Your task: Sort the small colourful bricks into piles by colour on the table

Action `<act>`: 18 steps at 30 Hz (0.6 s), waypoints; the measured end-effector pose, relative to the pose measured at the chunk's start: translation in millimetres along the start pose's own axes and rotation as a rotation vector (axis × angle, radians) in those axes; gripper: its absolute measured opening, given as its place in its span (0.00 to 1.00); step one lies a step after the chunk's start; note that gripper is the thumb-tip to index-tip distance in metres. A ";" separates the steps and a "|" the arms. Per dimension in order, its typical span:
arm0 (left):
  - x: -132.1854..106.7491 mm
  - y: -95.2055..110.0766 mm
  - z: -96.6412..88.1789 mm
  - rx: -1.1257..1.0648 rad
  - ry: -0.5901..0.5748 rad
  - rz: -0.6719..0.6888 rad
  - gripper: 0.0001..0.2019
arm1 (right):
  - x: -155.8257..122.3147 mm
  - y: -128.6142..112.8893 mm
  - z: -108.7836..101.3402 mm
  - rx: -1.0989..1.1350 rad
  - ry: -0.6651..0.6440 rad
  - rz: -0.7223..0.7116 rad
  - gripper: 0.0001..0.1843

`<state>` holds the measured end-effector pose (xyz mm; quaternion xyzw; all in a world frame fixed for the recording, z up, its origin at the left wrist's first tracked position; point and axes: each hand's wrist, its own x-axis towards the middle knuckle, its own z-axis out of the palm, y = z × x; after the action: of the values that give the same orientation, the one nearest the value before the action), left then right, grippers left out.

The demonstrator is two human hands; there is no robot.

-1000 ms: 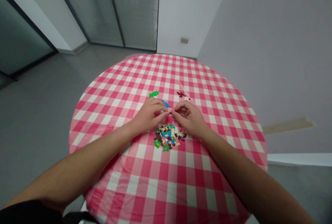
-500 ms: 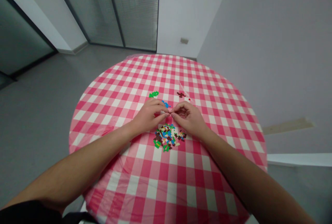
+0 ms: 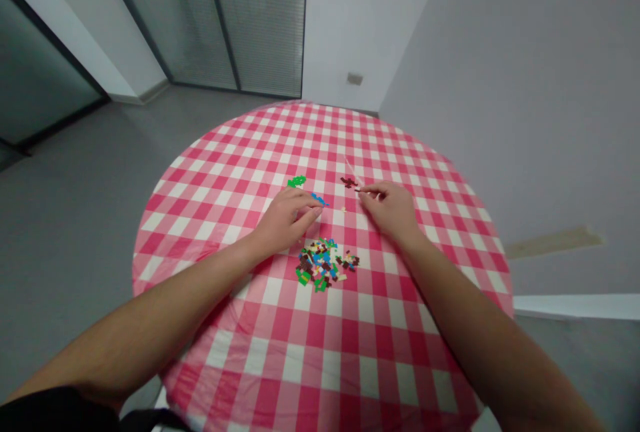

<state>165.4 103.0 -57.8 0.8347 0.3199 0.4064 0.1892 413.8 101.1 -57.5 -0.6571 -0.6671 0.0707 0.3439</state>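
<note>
My right hand (image 3: 391,209) is at the right of the group of brown building bricks (image 3: 348,182), its thumb and forefinger pinching a small brown brick (image 3: 357,190). My left hand (image 3: 287,217) rests beside a small group of blue bricks (image 3: 319,199), thumb and fingers slightly apart, with nothing visible between them; its fingers partly cover the blue group. Green bricks (image 3: 297,181) lie just beyond the left hand. A pale brick (image 3: 343,209) sits alone between the hands. Nearer to me is a mixed pile of small bricks (image 3: 323,264) in brown, blue, green, white and yellow.
A red and white checked cloth (image 3: 340,352) covers the round table, with wrinkles at its left side. A thin clear strip (image 3: 353,169) lies past the brown group. Beyond the table stand a glass partition (image 3: 265,25) and a pale wall (image 3: 500,85).
My hands have parted. The right has moved right and away from me to the brown group, now covering where a red piece lay. The left has barely shifted. The pale brick has come into view.
</note>
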 end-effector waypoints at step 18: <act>-1.2 -3.8 -2.6 -0.016 -0.005 0.000 0.08 | 9.0 16.0 -0.7 -0.231 -0.201 -0.226 0.14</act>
<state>161.2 105.1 -59.1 0.8343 0.3161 0.4068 0.1964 428.3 111.2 -62.3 -0.6027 -0.7713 0.0198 0.2036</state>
